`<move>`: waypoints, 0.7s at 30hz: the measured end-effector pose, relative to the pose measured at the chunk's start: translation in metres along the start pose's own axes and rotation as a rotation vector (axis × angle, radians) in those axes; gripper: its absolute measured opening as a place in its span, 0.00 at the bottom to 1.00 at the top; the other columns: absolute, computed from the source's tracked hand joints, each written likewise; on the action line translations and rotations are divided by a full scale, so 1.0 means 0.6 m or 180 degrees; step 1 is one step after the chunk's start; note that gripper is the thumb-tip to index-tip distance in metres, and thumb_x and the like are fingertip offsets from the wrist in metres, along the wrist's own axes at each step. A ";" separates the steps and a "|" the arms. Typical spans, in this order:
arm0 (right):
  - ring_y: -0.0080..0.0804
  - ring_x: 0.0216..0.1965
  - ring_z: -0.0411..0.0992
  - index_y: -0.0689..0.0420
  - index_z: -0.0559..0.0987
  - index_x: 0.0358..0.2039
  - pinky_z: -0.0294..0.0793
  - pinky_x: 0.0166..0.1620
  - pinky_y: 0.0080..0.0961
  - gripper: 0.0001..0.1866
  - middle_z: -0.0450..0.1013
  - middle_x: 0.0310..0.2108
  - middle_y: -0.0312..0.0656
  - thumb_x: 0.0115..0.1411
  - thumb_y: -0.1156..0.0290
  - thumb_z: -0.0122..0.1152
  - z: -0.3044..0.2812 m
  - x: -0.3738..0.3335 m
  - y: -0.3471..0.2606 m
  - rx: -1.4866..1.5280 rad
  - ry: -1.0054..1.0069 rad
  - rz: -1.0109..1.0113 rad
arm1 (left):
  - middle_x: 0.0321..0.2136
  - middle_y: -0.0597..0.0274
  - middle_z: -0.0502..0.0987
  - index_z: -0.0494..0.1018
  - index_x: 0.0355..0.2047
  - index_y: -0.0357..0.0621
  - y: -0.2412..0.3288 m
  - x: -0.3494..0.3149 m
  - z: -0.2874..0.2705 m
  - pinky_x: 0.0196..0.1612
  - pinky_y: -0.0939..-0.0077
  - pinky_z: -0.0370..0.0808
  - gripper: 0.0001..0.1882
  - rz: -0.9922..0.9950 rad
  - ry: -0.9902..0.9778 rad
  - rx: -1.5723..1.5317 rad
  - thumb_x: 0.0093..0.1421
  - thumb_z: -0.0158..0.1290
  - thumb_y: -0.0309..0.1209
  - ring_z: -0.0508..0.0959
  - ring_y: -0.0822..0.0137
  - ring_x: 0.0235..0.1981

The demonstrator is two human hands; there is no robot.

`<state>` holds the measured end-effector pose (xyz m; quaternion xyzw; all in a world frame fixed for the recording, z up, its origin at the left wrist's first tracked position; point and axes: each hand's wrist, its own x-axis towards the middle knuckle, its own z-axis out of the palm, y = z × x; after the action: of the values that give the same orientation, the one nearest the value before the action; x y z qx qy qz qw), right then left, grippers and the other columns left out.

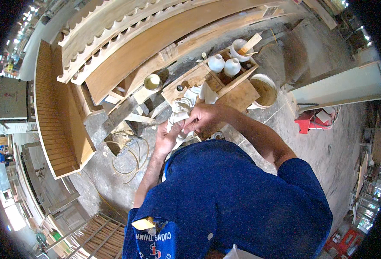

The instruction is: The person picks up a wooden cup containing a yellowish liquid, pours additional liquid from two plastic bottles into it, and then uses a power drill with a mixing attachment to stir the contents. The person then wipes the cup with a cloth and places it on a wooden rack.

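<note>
A crumpled white cloth (pixel 182 107) is bunched between my two hands in front of my chest. My left hand (pixel 166 136) grips its lower part, fingers closed. Right beside it, my right hand (pixel 202 116) pinches the cloth, the two hands almost touching. The cloth's upper end reaches over a wooden box (pixel 233 88) holding two white rounded bottles (pixel 216 63) and a white tub (pixel 239 48) with a flat wooden piece in it. Part of the box top is hidden behind the cloth and my right forearm.
An open can (pixel 152 82) stands left of the box, a white bucket (pixel 266 90) right of it. Long scalloped boards (pixel 113 36) lie at the far left, near a curved slatted panel (pixel 54 125). A thin hose (pixel 132 162) coils on the floor. Something red (pixel 315 121) sits at the right.
</note>
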<state>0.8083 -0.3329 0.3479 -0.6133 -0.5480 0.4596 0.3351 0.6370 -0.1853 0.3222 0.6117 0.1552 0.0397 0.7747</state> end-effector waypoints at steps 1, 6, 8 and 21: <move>0.26 0.25 0.76 0.59 0.86 0.37 0.73 0.31 0.27 0.16 0.81 0.25 0.41 0.63 0.57 0.66 0.004 0.000 0.017 0.0335 0.0167 -0.0110 | 0.25 0.73 0.77 0.79 0.39 0.39 0.002 0.006 0.006 0.27 0.81 0.67 0.13 0.0094 0.0026 0.0182 0.70 0.54 0.37 0.71 0.80 0.25; 0.21 0.25 0.76 0.62 0.86 0.36 0.75 0.30 0.22 0.12 0.82 0.27 0.37 0.62 0.65 0.67 0.017 -0.022 0.051 0.0771 0.0570 -0.0133 | 0.20 0.75 0.74 0.80 0.34 0.38 0.044 -0.016 0.025 0.23 0.79 0.64 0.14 0.0107 0.0475 0.0704 0.68 0.57 0.38 0.68 0.81 0.20; 0.22 0.25 0.77 0.63 0.84 0.36 0.77 0.28 0.23 0.12 0.80 0.26 0.38 0.63 0.65 0.67 -0.040 -0.079 0.101 0.1344 0.2670 0.0124 | 0.20 0.75 0.73 0.81 0.35 0.37 0.061 -0.053 0.004 0.22 0.79 0.63 0.14 0.0278 0.0786 0.0717 0.67 0.57 0.38 0.68 0.81 0.20; 0.25 0.40 0.73 0.42 0.30 0.74 0.78 0.36 0.22 0.40 0.58 0.68 0.55 0.73 0.42 0.34 0.070 0.057 -0.004 0.2536 0.2222 -0.0741 | 0.29 0.36 0.78 0.72 0.36 0.34 0.022 0.040 0.033 0.34 0.48 0.77 0.16 0.0962 0.0197 0.2611 0.64 0.57 0.39 0.80 0.36 0.32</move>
<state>0.7675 -0.3028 0.3286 -0.4902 -0.2518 0.3607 0.7525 0.6671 -0.1948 0.3342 0.8831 0.0900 0.1060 0.4482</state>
